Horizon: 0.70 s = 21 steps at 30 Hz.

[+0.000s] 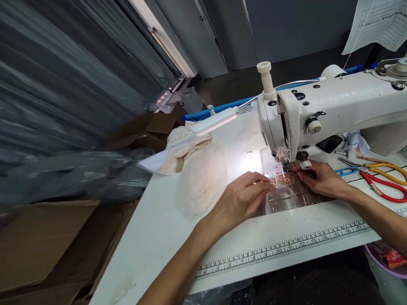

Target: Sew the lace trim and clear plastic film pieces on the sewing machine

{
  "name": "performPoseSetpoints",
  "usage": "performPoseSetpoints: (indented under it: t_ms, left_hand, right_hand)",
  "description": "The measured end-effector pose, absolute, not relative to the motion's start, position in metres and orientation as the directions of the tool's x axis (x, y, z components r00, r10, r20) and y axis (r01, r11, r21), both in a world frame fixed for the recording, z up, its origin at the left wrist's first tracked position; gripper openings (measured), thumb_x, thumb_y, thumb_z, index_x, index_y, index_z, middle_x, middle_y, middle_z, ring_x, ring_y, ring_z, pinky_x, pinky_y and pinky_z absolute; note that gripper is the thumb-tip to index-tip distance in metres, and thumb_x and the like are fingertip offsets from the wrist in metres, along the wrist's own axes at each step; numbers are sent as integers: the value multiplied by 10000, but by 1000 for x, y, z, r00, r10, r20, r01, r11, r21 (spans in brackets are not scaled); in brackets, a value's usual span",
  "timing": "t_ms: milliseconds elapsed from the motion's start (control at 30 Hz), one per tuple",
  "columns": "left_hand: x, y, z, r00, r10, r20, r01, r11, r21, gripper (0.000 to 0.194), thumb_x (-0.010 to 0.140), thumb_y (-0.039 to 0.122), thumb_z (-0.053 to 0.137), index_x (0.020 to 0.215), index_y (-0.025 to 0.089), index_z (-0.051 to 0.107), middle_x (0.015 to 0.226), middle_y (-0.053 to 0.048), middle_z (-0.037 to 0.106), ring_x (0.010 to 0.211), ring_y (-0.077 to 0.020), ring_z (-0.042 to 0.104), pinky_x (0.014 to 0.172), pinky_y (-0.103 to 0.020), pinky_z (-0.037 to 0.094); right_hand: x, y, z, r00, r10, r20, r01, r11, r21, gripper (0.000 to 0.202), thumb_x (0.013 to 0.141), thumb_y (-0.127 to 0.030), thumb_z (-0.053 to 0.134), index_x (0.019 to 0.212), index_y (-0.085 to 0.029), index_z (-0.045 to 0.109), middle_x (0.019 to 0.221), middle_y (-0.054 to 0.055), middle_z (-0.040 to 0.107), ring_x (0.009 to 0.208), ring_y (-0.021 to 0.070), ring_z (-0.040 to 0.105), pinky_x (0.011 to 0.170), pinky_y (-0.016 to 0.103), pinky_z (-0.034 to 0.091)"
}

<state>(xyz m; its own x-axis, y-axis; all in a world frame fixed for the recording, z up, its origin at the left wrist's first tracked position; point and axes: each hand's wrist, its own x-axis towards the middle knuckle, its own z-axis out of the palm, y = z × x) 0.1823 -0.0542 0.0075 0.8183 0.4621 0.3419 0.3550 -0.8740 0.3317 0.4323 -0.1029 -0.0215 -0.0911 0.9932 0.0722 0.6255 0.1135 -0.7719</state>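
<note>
A white sewing machine (337,103) stands on the pale table, its needle and presser foot (285,166) lit by a lamp. My left hand (243,195) is left of the foot, its fingers bent together at the edge of a thin, sheer white fabric (280,199). On the right, my right hand (321,180) has thumb and forefinger pinched close beside the presser foot; what lies between them is too small to make out. Under the fabric is a brown, tape-covered patch (313,198) with red marks. A ruffled pinkish bit of cloth (282,153) hangs at the needle bar.
Yellow-handled and red-handled scissors (386,186) lie right of my right hand. Fluffy pale fabric (203,182) lies at left, with folded cloth (181,154) behind it. A tape ruler (280,251) runs along the front edge. Cardboard boxes (41,241) stand at left.
</note>
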Motion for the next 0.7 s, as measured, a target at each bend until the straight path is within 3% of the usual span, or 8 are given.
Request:
performPoseSetpoints:
  t_ms: [100,200,333,400,467,567,700]
  left_hand:
    - [202,-51,3,926,278,255,165,-906,390,276,984,195,421,975,188,697,934,-58,706,845,-146,681,729,-267,585]
    - [209,-47,-4,946,249,209,173,-930,325,272,994,211,410,998,178,679,972,-67,698,855,-161,682,726,-297,596]
    - [205,-37,-13,934,264,242,228,-960,165,250,986,305,475,1120,136,601,1099,-125,651,940,-233,653,742,-399,600]
    - [202,-32,-16,933,246,262,212,-965,152,298,978,361,503,1157,133,572,1132,-136,635,957,-242,644,764,-421,597]
    - [199,-27,-18,925,235,298,190,-966,173,323,975,386,514,1178,140,564,1150,-139,626,975,-237,641,776,-416,597]
    - [198,-23,-17,896,279,345,191,-945,266,260,986,332,506,1168,172,600,1135,-118,627,964,-197,647,766,-362,598]
    - [202,-15,-19,895,280,348,100,-885,455,176,959,281,567,1061,204,689,1001,-67,660,863,-142,655,700,-278,584]
  right_hand:
    - [432,-108,-25,-101,983,151,564,182,-806,279,851,-180,477,981,-152,723,845,48,689,678,136,597,637,275,487]
    - [428,-114,-27,-199,940,277,522,341,-782,317,849,-155,455,1030,-171,715,983,67,674,837,149,624,763,303,512]
    - [419,-119,-27,-438,838,326,617,544,-568,330,874,-175,488,1145,-188,676,1192,108,625,1088,233,552,943,420,447]
    - [419,-119,-27,-395,878,269,766,477,-431,267,901,-208,490,1073,-171,692,1107,126,655,1022,266,548,912,466,423]
    - [423,-116,-27,-233,937,261,876,319,-362,251,930,-256,469,917,-161,701,981,131,664,950,275,544,855,461,411]
    - [431,-112,-28,-32,952,306,881,172,-441,312,953,-289,430,794,-162,666,932,120,648,912,253,545,802,402,411]
    - [431,-111,-32,-21,940,341,817,213,-536,249,929,-248,468,785,-172,657,908,90,640,878,217,548,792,363,412]
